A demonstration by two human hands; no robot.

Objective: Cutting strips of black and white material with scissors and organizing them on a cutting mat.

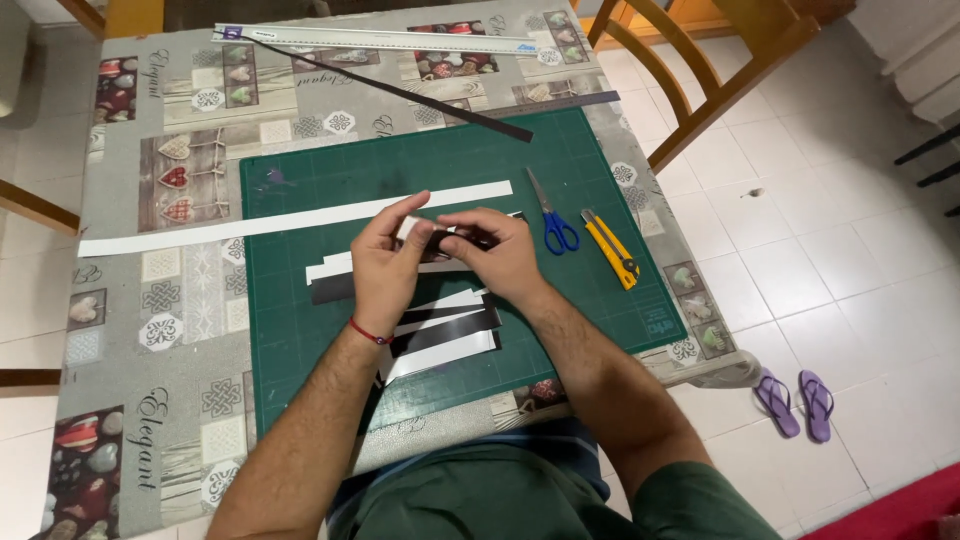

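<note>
One pair of scissors (550,218), one yellow utility knife (612,249) and one long ruler (375,39) are counted around the single green cutting mat (300,340). Two purple sandals (795,402) are seen on the floor right of the mat, and two hands (440,255) above it.

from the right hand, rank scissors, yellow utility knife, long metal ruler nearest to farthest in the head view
1. Blue-handled scissors, just right of the right hand on the green mat.
2. Yellow utility knife, further right on the mat.
3. Long metal ruler, at the table's far edge.

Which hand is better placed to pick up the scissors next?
Right. The right hand sits just beside the blue-handled scissors on the green cutting mat, while the left hand lies farther off, across the black and white paper strip that both hands pinch.
</note>
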